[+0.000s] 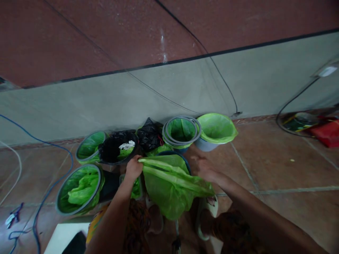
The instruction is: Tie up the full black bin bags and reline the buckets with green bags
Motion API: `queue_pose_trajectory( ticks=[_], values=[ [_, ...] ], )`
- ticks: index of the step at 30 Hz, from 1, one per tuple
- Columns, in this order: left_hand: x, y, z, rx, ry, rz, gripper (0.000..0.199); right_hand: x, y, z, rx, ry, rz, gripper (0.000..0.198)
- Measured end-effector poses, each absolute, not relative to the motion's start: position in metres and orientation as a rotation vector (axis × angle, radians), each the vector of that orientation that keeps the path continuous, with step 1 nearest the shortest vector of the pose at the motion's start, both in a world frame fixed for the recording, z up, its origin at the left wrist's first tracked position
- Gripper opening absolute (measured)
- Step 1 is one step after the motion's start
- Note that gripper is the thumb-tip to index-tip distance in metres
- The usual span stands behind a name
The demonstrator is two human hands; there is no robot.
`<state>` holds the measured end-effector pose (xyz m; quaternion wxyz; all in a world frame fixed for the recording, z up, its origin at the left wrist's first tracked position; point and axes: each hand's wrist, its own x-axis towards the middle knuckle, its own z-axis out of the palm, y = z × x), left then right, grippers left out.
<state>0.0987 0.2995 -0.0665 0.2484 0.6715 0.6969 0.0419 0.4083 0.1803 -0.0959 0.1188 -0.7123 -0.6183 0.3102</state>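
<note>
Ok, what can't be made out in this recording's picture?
Head view, blurred: the right hand; whether it grips the green bag is unclear.
Head view, hidden: most of the dark blue bin, behind the green bag.
Head view, hidden: whatever is in the black bag, by its own plastic.
Head view, cut off: part of the red object, by the right edge.

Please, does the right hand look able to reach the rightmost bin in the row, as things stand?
Probably yes: the right hand is close to the rightmost bin, and nothing visible stands between them.
</note>
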Motion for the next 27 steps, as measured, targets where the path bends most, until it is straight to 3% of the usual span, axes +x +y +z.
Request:
queue_pose_trajectory(
  ticks=[2, 5, 10, 13, 16, 21, 27],
  values=[
    [0.106, 0.299, -0.068, 1.847, 1.856, 0.197, 0.046, 0.394, 0.188, -0.090, -1.880, -1.856, 1.000, 0.042],
    [0.114, 0.300, -0.073, 1.817, 1.814, 0.307, 0.041, 0.373, 0.192, -0.083, -1.772, -1.885, 1.138, 0.031],
    [0.121, 0.300, -0.076, 1.718, 1.814, 0.390, 0.040, 0.353, 0.186, -0.072, -1.883, -1.869, 1.035, 0.050],
    [0.123, 0.300, -0.076, 1.651, 1.844, 0.446, 0.041, 0.347, 0.179, -0.071, -1.868, -1.884, 1.021, 0.050],
    [0.126, 0.301, -0.078, 1.592, 1.813, 0.521, 0.042, 0.341, 0.172, -0.082, -1.901, -1.949, 1.004, 0.043],
    [0.129, 0.302, -0.079, 1.524, 1.723, 0.594, 0.044, 0.338, 0.171, -0.098, -1.946, -2.048, 0.995, 0.013],
    [0.127, 0.298, -0.067, 1.795, 1.848, 0.216, 0.041, 0.389, 0.205, -0.081, -1.936, -1.501, 0.892, 0.017]
  ],
)
